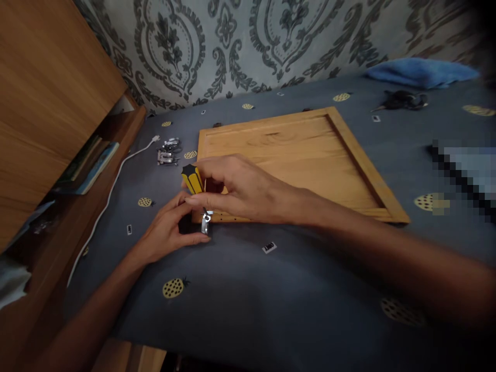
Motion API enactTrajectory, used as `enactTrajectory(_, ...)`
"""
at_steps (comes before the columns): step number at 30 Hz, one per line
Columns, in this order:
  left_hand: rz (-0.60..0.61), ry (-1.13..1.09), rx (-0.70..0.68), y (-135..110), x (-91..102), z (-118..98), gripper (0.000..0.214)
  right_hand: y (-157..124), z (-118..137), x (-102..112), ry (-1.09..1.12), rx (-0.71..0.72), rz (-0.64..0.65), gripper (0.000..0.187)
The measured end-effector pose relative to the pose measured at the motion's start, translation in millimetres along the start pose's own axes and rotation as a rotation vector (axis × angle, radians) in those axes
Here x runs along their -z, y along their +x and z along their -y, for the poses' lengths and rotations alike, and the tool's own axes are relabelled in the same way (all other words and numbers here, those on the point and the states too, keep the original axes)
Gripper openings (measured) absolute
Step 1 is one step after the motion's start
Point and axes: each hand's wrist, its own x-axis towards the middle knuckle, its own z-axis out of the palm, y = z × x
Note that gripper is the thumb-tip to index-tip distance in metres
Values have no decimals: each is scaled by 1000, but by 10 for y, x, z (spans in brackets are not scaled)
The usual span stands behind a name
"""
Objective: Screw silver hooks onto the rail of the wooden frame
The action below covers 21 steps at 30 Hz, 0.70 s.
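My right hand (236,188) is closed around a yellow-and-black screwdriver (192,179), held upright at the near left corner of a wooden panel (294,155). My left hand (170,227) pinches a small metal fitting (206,222) against that corner, just under the screwdriver tip. The panel lies flat on a grey cloth (251,289) printed with yellow pineapples.
Several metal hinges (168,151) and a white cable (116,178) lie left of the panel. A wooden shelf with books (87,165) stands at the left. A blue cloth (420,71) and a dark tool (403,99) lie at the far right; a small tag (268,247) lies near me.
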Motion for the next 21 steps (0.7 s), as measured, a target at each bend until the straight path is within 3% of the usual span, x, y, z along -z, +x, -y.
enactTrajectory(3, 0, -3, 11, -4, 0, 0, 44, 2, 14, 47, -16, -23, 52, 37)
enactTrajectory(21, -26, 21, -1, -18, -34, 46, 53, -12, 42, -109, -133, -57, -43, 35)
